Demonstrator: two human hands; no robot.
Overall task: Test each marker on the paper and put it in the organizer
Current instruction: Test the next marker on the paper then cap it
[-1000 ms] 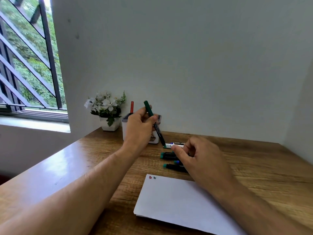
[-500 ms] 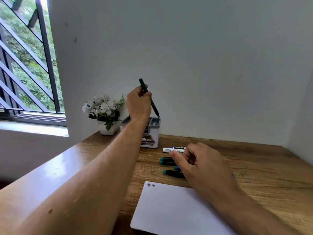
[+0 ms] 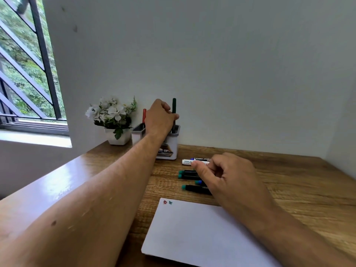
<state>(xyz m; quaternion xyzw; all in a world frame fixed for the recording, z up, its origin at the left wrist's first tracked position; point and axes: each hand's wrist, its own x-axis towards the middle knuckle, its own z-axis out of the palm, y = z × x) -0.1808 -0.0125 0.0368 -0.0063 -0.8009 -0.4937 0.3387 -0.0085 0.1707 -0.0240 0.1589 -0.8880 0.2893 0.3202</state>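
Fingers (image 3: 169, 112) of left hand (image 3: 159, 118) pinch green marker (image 3: 174, 108), upright, tip inside organizer (image 3: 170, 145) beside red marker (image 3: 144, 115). Right hand (image 3: 227, 176) loosely curled over markers (image 3: 189, 174) above paper (image 3: 202, 234), holding nothing.

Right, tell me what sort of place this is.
Likely a home desk in a room corner: wooden desk against a white wall, flower pot beside a barred window, and an organizer holding markers.
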